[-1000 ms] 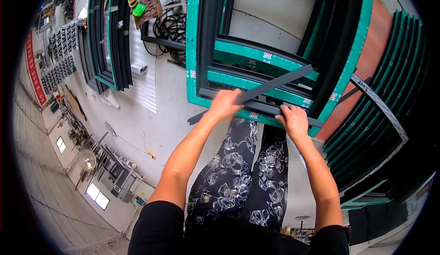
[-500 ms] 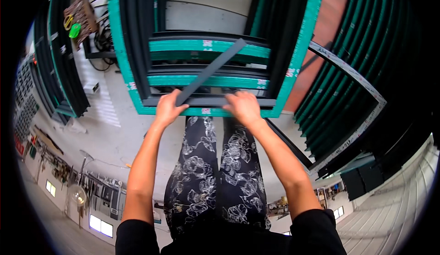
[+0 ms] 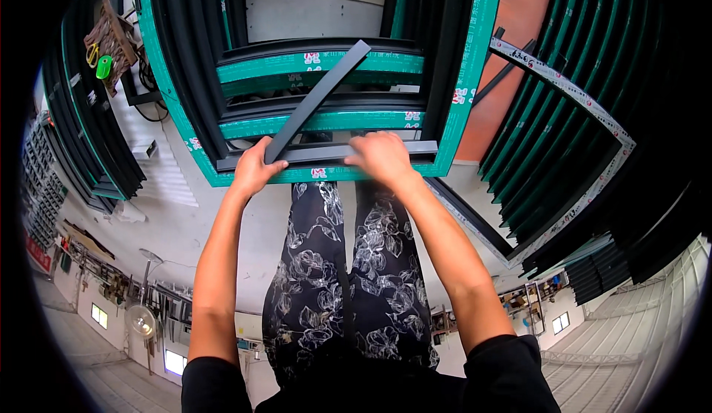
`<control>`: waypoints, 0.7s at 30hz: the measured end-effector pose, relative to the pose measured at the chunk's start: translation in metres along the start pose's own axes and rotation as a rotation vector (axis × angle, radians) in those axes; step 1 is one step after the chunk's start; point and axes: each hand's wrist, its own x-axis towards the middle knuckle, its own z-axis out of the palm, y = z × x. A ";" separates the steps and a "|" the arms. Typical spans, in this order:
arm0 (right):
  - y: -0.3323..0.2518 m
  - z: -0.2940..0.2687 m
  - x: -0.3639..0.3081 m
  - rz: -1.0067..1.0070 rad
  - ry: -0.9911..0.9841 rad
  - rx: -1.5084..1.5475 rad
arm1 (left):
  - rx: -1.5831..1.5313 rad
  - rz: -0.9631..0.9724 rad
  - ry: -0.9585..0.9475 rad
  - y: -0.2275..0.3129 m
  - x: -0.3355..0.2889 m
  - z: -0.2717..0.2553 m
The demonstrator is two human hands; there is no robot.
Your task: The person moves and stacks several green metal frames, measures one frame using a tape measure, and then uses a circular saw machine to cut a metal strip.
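In front of my legs stands a stack of black window frames with green protective film (image 3: 471, 101). A long flat grey strip (image 3: 319, 97) slants up and to the right across the nearest frame's crossbars. My left hand (image 3: 256, 166) is closed around its lower end, the thumb pointing right. A second grey strip (image 3: 315, 154) lies lengthwise along the frame's bottom rail (image 3: 297, 176). My right hand (image 3: 380, 158) grips this strip right of its middle, fingers curled over it and slightly blurred. The fingertips behind the strip are hidden.
Many green-and-black frames (image 3: 534, 138) lean in a row on the right, beside a white-filmed frame (image 3: 586, 101). At the left, more frames (image 3: 89, 138) stand near a brown board (image 3: 115, 46) bearing yellow scissors (image 3: 92, 55) and a green tape roll (image 3: 104, 66).
The view has shifted, so the frames sit a little further left. My right hand has slid slightly along the lower strip; my left hand keeps hold of the slanted strip.
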 end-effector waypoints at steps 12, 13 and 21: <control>-0.002 0.018 -0.013 0.025 -0.004 0.038 | 0.045 -0.046 -0.106 -0.003 0.000 -0.002; 0.002 0.021 -0.014 -0.001 0.054 0.040 | 0.005 -0.038 -0.116 -0.002 0.001 -0.003; 0.001 0.013 -0.011 -0.018 0.003 0.037 | 0.061 -0.055 -0.177 0.000 0.018 -0.015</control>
